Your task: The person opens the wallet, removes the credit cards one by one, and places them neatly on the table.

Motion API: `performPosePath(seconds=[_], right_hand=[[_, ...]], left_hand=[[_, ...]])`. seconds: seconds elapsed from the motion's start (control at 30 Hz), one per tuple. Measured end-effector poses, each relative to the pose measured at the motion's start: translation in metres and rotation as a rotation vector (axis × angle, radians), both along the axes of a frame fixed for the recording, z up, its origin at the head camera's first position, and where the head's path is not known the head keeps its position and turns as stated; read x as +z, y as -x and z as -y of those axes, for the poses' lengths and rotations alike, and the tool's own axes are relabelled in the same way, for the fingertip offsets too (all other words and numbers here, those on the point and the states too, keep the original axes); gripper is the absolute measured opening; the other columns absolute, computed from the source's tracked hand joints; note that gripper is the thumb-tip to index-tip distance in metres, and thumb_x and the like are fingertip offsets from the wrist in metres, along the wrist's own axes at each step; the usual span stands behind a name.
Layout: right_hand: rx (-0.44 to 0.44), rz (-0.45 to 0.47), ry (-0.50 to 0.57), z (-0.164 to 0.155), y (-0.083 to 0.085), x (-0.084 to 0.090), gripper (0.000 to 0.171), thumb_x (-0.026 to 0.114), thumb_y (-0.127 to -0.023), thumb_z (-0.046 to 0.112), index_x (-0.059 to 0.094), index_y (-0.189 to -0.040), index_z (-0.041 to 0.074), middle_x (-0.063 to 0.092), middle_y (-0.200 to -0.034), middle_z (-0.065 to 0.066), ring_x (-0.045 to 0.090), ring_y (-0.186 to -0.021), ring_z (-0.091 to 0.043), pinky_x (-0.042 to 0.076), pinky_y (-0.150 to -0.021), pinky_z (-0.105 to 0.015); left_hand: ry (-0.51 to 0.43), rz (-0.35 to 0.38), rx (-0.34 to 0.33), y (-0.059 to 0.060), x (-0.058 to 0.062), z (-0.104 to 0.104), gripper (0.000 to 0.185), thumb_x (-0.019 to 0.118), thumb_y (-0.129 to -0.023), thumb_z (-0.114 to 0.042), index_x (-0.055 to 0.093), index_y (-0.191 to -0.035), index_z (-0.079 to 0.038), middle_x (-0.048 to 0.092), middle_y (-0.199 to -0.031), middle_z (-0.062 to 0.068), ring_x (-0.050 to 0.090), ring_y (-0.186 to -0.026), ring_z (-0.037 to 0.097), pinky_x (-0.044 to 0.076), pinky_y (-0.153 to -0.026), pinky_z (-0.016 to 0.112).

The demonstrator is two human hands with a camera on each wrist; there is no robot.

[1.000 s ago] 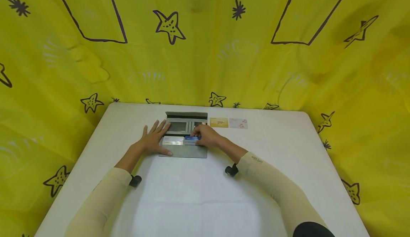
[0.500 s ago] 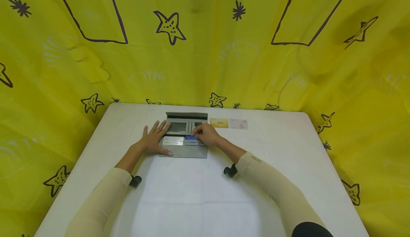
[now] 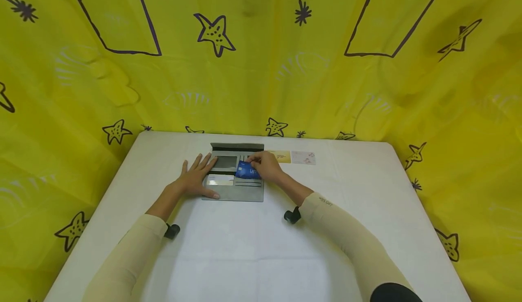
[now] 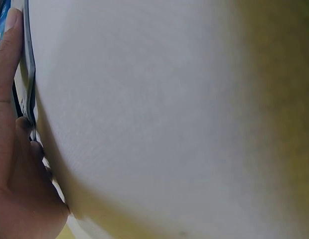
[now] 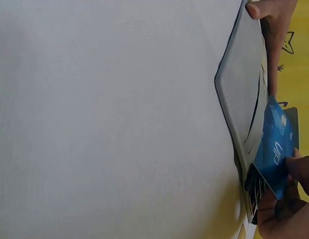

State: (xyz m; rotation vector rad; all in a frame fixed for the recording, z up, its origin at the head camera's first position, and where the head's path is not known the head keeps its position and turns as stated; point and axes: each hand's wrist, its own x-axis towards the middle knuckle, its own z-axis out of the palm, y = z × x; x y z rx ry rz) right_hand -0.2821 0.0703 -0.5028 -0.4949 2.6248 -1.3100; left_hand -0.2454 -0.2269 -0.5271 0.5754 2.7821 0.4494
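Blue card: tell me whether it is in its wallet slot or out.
Out. The blue card is lifted clear of the slots of the open grey wallet, pinched by the right hand.

A gray wallet (image 3: 233,175) lies open and flat on the white table (image 3: 253,247), at 12 o'clock from the person. It has dark slots and a clear window. A pale card (image 3: 220,180) sits in a slot on its 9 o'clock side. A blue card (image 3: 247,171) with white letters is out of its slot, tilted up over the wallet's 3 o'clock side.
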Motion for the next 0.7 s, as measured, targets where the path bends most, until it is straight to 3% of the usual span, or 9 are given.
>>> performPosePath(seconds=[0.2,0.43,0.7], right_hand=[[0.046,-0.06,0.01,-0.0042,0.0045,0.001,0.018,0.072,-0.098,0.001,0.078,-0.115,0.001,0.075,-0.113,-0.011,0.066,-0.1,-0.026,0.055,-0.091,-0.037],[0.181,-0.132,-0.141,-0.0077,0.005,-0.0034,0.06,0.096,-0.076,0.013,0.07,-0.129,-0.001,0.066,-0.123,-0.014,0.059,-0.111,-0.027,0.05,-0.101,-0.04],[0.196,-0.131,-0.249,-0.0076,0.0005,-0.002,0.063,0.095,-0.079,0.016,0.069,-0.134,0.002,0.058,-0.132,-0.016,0.058,-0.119,-0.03,0.048,-0.107,-0.044]], left_hand=[[-0.004,0.002,0.002,-0.0008,0.003,-0.0023,0.133,0.084,-0.074,-0.069,0.014,-0.169,-0.01,0.0,-0.176,0.017,-0.006,-0.159,0.045,-0.01,-0.116,0.076],[-0.017,-0.009,-0.002,-0.0026,0.006,-0.0029,0.132,0.084,-0.074,-0.069,0.015,-0.169,-0.009,0.002,-0.175,0.019,-0.004,-0.159,0.046,-0.008,-0.116,0.077],[-0.014,0.0,0.0,-0.0022,0.0048,-0.0021,0.132,0.084,-0.074,-0.068,0.014,-0.169,-0.01,0.001,-0.175,0.018,-0.006,-0.159,0.046,-0.009,-0.116,0.076]])
